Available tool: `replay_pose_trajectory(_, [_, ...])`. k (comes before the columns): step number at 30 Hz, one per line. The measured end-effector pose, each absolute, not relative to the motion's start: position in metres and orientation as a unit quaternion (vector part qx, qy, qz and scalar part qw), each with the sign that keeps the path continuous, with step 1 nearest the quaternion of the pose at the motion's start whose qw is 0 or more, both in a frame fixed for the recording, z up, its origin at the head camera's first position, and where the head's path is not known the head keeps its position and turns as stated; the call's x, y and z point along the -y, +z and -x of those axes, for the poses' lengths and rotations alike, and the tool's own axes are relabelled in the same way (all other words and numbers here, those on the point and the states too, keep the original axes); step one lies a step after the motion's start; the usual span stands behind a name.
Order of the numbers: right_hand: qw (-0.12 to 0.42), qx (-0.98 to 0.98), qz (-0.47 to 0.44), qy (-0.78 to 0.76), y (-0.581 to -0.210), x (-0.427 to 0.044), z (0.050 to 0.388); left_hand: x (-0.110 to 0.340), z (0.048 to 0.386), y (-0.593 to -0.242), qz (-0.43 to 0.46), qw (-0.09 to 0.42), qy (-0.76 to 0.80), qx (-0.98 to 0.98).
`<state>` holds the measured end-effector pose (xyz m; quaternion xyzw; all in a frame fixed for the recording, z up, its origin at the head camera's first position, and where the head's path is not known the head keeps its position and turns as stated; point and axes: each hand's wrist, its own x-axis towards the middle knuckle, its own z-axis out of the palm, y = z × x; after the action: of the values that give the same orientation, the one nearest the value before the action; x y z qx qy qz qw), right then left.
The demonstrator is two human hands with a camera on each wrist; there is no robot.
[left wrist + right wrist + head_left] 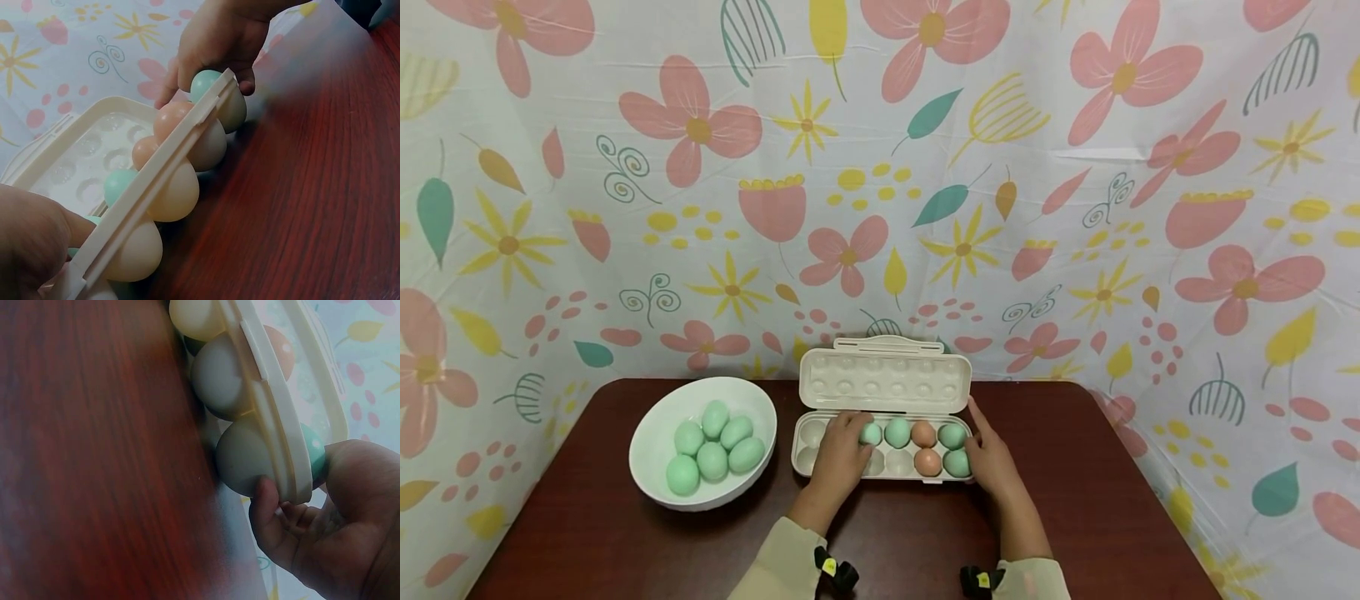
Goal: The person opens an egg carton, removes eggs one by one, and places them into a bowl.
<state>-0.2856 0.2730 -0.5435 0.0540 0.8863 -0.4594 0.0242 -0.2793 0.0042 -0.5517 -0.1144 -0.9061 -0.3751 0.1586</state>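
On the tabletop [910,533], the left hand [839,454] pinches a green egg [871,434], apparently seating it in the carton [885,402] the right hand [992,460] grips; a gentle release seems due.

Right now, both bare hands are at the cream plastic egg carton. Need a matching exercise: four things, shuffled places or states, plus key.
Things
1. round white bowl
2. cream plastic egg carton
3. two oval orange-brown eggs
4. bare right hand

Places or states
A. at the carton's right end
B. open, its cream lid raised at the back
C. left of the carton, holding oval pale-green eggs
D. inside the carton, one behind the other

Pairs: 1-C, 2-B, 3-D, 4-A
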Motion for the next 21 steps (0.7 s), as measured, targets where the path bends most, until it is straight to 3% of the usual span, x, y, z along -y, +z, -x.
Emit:
replay_pose_trajectory(11, [0.017, -0.887, -0.053, -0.458, -0.5439, -0.2724, 0.2861, -0.0046, 0.2786, -0.5512, 0.101, 0.149, -0.382, 0.907])
replay_pose_trajectory(21, [0.017, -0.888, -0.053, -0.457, -0.5445, -0.2728, 0.2859, -0.0017, 0.2749, -0.5445, 0.105, 0.176, -0.392, 0.897])
